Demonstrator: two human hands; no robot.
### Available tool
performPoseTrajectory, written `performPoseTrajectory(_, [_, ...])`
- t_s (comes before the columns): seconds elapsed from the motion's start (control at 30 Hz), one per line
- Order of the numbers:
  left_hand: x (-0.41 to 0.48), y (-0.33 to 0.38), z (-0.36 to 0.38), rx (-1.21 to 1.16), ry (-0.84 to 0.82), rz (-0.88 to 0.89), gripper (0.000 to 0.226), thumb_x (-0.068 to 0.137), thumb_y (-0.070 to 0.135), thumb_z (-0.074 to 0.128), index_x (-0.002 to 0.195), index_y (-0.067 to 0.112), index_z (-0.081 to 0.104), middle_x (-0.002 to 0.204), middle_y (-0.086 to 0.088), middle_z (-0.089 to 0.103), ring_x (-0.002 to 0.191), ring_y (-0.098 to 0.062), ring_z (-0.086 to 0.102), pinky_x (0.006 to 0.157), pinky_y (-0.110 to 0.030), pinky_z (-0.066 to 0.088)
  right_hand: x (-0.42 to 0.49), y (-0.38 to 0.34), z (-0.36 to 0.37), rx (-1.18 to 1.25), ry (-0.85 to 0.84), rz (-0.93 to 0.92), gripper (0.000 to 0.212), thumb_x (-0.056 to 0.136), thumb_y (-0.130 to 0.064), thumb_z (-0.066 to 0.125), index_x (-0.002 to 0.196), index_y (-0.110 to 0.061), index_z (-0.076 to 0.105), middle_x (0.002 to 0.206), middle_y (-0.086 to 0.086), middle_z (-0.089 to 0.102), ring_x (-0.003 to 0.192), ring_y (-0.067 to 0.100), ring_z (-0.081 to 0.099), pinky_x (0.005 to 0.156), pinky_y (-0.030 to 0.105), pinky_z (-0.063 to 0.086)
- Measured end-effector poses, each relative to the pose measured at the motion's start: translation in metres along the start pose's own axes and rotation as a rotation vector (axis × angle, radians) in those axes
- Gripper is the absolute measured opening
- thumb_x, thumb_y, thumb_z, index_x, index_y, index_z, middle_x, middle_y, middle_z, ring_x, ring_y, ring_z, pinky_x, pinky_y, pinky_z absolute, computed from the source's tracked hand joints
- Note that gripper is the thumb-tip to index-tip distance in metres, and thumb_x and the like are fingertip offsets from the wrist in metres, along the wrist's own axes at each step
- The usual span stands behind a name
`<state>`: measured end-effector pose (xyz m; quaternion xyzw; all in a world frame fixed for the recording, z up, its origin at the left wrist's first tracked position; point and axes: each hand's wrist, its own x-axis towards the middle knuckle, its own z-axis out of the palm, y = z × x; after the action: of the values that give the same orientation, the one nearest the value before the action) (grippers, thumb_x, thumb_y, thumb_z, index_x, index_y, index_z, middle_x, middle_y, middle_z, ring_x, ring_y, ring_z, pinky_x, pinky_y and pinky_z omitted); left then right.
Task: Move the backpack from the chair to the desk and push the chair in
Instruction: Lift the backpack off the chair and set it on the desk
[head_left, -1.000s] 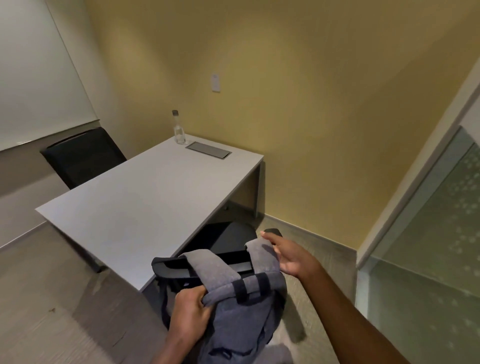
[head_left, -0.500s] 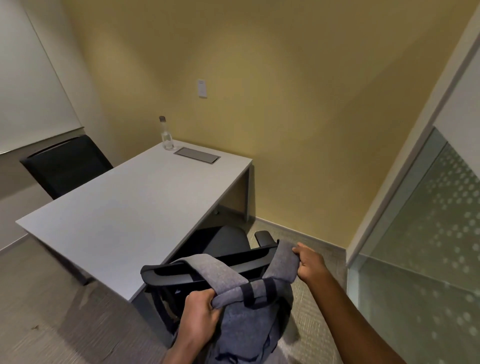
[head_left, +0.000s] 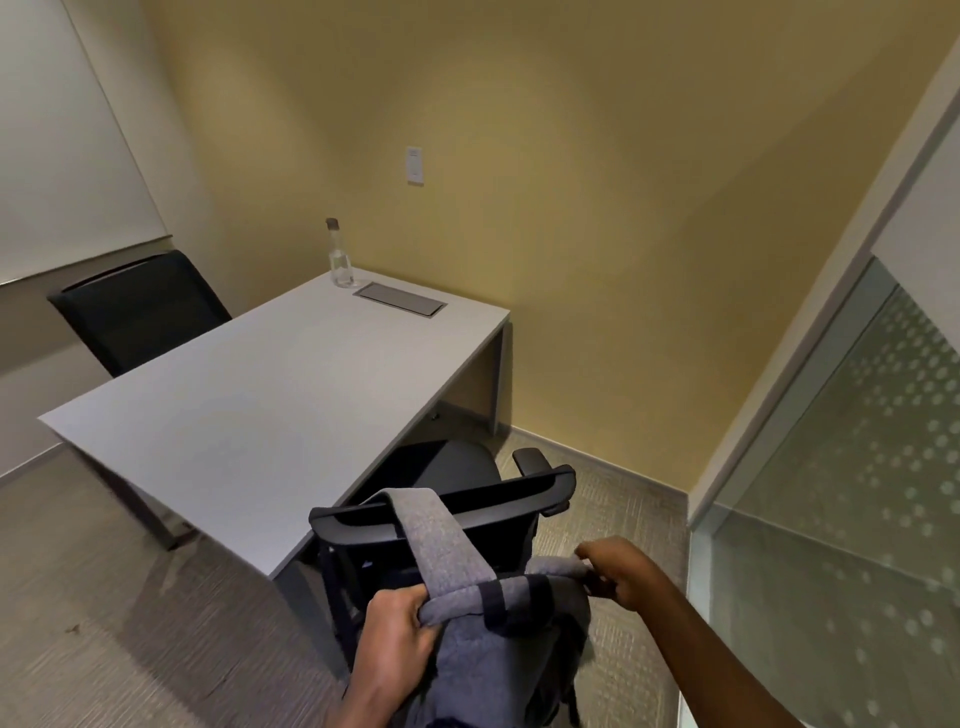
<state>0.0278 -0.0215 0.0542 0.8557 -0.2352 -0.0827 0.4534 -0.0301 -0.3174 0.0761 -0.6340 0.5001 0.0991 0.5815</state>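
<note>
— At the bottom middle of the frame, where is the backpack?
— Behind the chair, one strap looped over the chair's backrest.
— And the grips?
— Left hand clenched on the bag's top edge; right hand pinching its right corner.
— The surface?
— Grey, left of centre, with a bottle at its far end.

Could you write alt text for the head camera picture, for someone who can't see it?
Two hands, left and right, grip a grey backpack hanging behind a black chair, one strap still looped over its backrest. Beyond stands a white desk with a bottle.
</note>
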Motion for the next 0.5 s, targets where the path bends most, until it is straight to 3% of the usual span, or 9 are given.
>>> performPoseTrajectory(0.07, [-0.005, -0.004, -0.005, 0.000, -0.001, -0.002, 0.021, 0.085, 0.011, 0.074, 0.065, 0.012, 0.069, 0.060, 0.000, 0.071, 0.054, 0.002, 0.056, 0.050, -0.034, 0.048, -0.009, -0.009, 0.008, -0.097, 0.054, -0.141, 0.014, 0.100, 0.002, 0.058, 0.097, 0.010, 0.070, 0.078, 0.023, 0.066, 0.071, 0.030, 0.064, 0.071, 0.044, 0.058])
performPoseTrajectory(0.13, [-0.010, -0.008, -0.010, -0.005, -0.018, 0.004, 0.021, 0.086, 0.015, 0.070, 0.065, 0.012, 0.066, 0.060, 0.000, 0.071, 0.055, 0.002, 0.054, 0.050, -0.034, 0.046, -0.023, -0.023, 0.026, -0.148, 0.087, -0.347, 0.022, 0.100, -0.002, 0.058, 0.091, 0.006, 0.076, 0.083, 0.025, 0.073, 0.072, 0.025, 0.065, 0.072, 0.040, 0.054])
performPoseTrajectory(0.23, [-0.014, -0.014, -0.017, 0.016, -0.038, 0.002, 0.026, 0.088, 0.017, 0.068, 0.062, 0.016, 0.065, 0.058, 0.004, 0.070, 0.055, 0.001, 0.052, 0.051, -0.036, 0.044, -0.049, -0.051, 0.075, -0.198, 0.008, -0.603, 0.024, 0.102, -0.014, 0.061, 0.088, -0.007, 0.080, 0.089, 0.017, 0.080, 0.075, 0.019, 0.069, 0.075, 0.036, 0.055])
performPoseTrajectory(0.27, [-0.015, -0.015, -0.020, 0.027, -0.031, 0.017, 0.029, 0.086, 0.019, 0.067, 0.058, 0.023, 0.063, 0.054, 0.011, 0.066, 0.053, 0.004, 0.051, 0.047, -0.029, 0.040, -0.054, -0.061, 0.093, -0.227, -0.028, -0.650, 0.021, 0.101, -0.018, 0.063, 0.092, -0.010, 0.080, 0.091, 0.014, 0.080, 0.080, 0.021, 0.073, 0.079, 0.038, 0.058])
performPoseTrajectory(0.37, [-0.016, -0.019, -0.029, 0.090, -0.017, 0.058, 0.040, 0.082, 0.020, 0.066, 0.052, 0.041, 0.053, 0.050, 0.028, 0.056, 0.051, 0.010, 0.052, 0.048, -0.011, 0.029, -0.058, -0.080, 0.139, -0.292, -0.091, -0.670, 0.022, 0.100, -0.023, 0.068, 0.114, -0.010, 0.078, 0.109, 0.012, 0.079, 0.103, 0.029, 0.076, 0.093, 0.044, 0.063])
performPoseTrajectory(0.43, [-0.017, -0.024, -0.035, 0.106, -0.014, 0.055, 0.037, 0.083, 0.018, 0.066, 0.054, 0.039, 0.056, 0.053, 0.025, 0.061, 0.053, 0.006, 0.059, 0.047, -0.014, 0.032, -0.055, -0.085, 0.159, -0.292, -0.086, -0.658, 0.027, 0.099, -0.020, 0.071, 0.122, -0.007, 0.076, 0.116, 0.012, 0.076, 0.107, 0.026, 0.072, 0.095, 0.041, 0.063])
performPoseTrajectory(0.5, [-0.018, -0.028, -0.042, 0.111, -0.015, 0.032, 0.023, 0.083, 0.021, 0.064, 0.060, 0.024, 0.062, 0.058, 0.012, 0.069, 0.058, -0.005, 0.068, 0.048, -0.029, 0.041, -0.052, -0.087, 0.173, -0.241, -0.048, -0.650, 0.027, 0.096, -0.013, 0.075, 0.121, -0.005, 0.077, 0.115, 0.011, 0.076, 0.101, 0.020, 0.070, 0.089, 0.033, 0.060])
